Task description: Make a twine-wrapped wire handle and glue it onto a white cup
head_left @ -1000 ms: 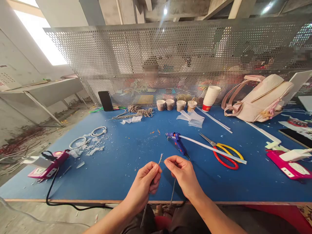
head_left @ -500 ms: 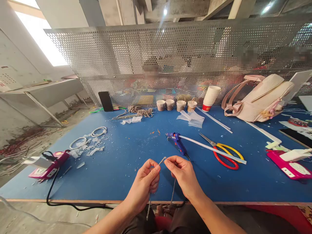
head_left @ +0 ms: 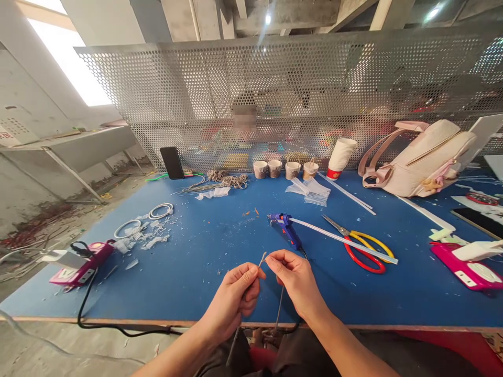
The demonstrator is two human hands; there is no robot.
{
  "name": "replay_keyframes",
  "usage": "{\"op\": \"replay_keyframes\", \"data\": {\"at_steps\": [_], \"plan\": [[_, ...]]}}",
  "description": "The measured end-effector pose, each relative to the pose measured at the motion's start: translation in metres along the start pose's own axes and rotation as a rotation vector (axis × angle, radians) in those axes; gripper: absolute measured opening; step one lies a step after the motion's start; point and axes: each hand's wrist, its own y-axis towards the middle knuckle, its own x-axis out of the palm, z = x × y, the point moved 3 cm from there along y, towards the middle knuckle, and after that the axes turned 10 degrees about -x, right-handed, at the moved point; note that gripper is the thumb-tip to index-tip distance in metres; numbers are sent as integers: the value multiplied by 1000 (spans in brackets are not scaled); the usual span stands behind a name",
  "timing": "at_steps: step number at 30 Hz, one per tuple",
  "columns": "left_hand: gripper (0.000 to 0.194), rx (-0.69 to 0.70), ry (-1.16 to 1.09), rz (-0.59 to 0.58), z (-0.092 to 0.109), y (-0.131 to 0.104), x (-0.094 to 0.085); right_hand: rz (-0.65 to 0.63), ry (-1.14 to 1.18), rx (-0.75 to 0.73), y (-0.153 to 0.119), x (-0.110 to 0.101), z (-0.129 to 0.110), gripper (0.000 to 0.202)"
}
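On my feed the cord (head_left: 263,258) tip just swung steeper; still mid-fiddle imo, left hand (head_left: 236,289) and right hand (head_left: 294,277) both pinching it.

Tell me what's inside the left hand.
A grey cord: its tip shows above the left hand, and cord hangs below. The closed fingers cover whatever lies between.

No lettering or numbers legible. Pale box (head_left: 19,123), far left of frame: reddish print, too blurred to read. Paper-cup stack (head_left: 343,154), right of upper centre: mark on red band (head_left: 334,174), unreadable.
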Motion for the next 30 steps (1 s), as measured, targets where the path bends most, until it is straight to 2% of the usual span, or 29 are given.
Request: {"op": "replay_keyframes", "data": {"at_steps": [6, 17, 25, 30], "plan": [[39, 41, 34, 49, 0, 1, 3, -3, -6, -1, 1, 0, 1, 26], [36, 105, -1, 58, 0, 0, 3, -13, -24, 13, -2, -1, 1, 27], [34, 45, -13, 14, -4, 3, 3, -19, 1, 21, 0, 1, -1, 27], [35, 48, -11, 33, -4, 4, 4, -22, -6, 11, 0, 0, 2, 27]]}}
